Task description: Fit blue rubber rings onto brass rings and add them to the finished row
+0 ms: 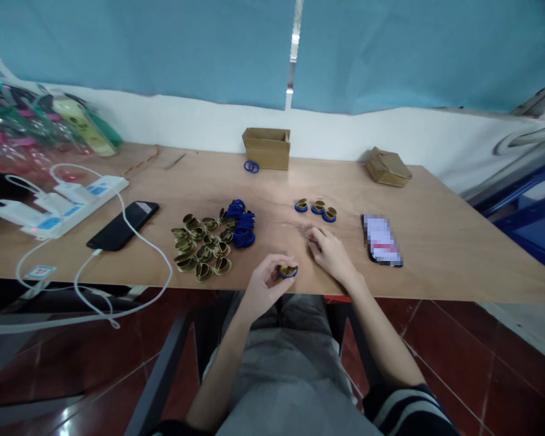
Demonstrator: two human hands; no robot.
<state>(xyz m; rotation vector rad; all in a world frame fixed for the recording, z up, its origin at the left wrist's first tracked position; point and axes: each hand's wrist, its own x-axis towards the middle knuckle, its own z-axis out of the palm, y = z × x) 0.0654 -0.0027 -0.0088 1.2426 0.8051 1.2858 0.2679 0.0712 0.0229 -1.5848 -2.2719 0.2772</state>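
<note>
At the table's front edge my left hand (269, 283) grips a round gold-coloured metal piece with a blue ring (287, 271) around it, between thumb and fingers. My right hand (329, 249) rests on the tabletop to the right, its fingers curled together; a faint clear bit shows by the fingertips, too small to name. To the left lie several loose gold-coloured metal pieces (204, 245), with a heap of blue rings (243, 227) against them. Beyond my right hand stand three gold pieces with blue rings (318, 207).
An open cardboard box (267, 151) stands at the back, two blue rings (251, 166) before it. A closed carton (387, 167) and a lit phone (382, 240) are right. Left are a black phone (123, 226), a power strip (75, 206), white cables and bottles (84, 124).
</note>
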